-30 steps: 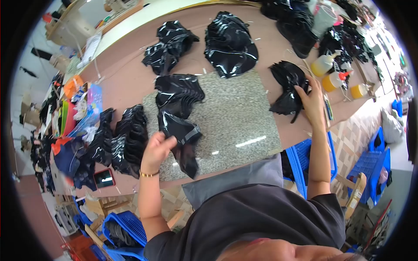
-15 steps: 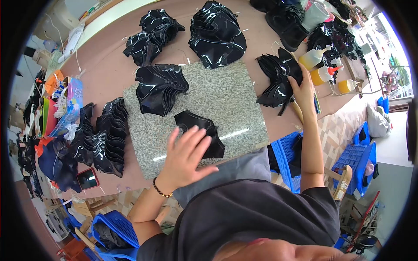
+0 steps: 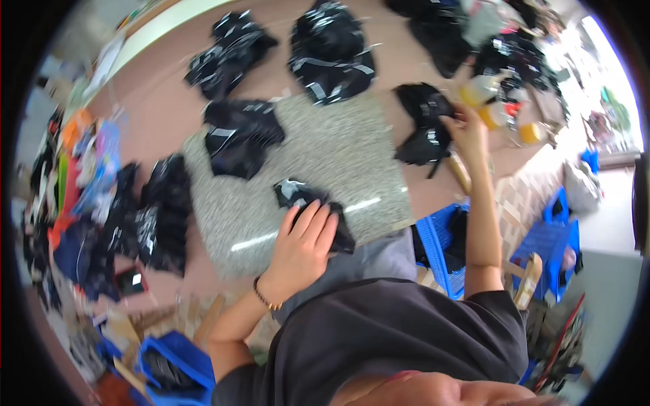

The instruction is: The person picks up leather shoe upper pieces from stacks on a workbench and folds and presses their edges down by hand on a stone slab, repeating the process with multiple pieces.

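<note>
Left hand (image 3: pixel 306 237), spread 0.5 s ago, now lies flat, seemingly steadying the lower-centre black piece (image 3: pixel 296 194); right hand (image 3: pixel 466 128) pinches the upper-right stack (image 3: pixel 426 132).

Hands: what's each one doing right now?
Left hand: open, fingers over a black piece.
Right hand: at a black stack; grip cannot be told.

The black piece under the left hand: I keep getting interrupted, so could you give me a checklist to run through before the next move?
1. Black piece under the left hand: ok.
2. Piece's near edge within the stone slab: cannot tell, blurred.
3. Right hand at the right-hand black stack: ok.
4. Right hand's grip firm: cannot tell.
5. Slab free of other pieces: not ok, a black pile lies at its far left.
</note>
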`<action>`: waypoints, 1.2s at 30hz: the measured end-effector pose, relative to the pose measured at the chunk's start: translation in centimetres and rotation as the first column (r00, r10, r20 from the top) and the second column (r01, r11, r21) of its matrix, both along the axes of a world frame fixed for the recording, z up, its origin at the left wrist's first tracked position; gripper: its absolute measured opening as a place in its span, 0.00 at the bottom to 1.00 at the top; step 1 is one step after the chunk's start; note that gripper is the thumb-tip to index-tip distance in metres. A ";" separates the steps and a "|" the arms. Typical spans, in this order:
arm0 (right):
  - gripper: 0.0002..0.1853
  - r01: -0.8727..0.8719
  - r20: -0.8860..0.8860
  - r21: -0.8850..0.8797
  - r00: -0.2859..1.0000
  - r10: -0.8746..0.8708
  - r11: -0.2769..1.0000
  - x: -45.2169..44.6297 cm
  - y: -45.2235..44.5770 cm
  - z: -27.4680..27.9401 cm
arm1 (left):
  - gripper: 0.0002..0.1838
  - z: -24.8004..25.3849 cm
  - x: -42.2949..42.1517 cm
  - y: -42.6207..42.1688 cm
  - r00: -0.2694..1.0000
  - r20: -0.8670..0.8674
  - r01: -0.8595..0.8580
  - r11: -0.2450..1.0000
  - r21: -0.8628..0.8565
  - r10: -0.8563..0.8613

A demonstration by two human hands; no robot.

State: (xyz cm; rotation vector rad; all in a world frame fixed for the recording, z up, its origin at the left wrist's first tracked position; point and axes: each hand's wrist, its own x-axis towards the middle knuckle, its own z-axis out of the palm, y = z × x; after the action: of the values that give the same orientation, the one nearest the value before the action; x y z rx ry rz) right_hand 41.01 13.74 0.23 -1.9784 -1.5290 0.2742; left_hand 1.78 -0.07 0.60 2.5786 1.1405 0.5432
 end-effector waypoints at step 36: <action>0.18 -0.800 -0.796 -0.173 0.458 0.397 0.575 -13.4 -5.5 0.2 | 0.27 -1.4 -0.1 -0.8 1.000 0.008 -0.022 1.000 -0.011 0.022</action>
State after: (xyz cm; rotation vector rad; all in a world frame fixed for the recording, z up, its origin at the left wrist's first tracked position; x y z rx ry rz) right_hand 27.65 8.27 0.41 -1.2119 -1.6703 1.7481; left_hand 1.69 -0.92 -0.80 2.5546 1.1675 0.5504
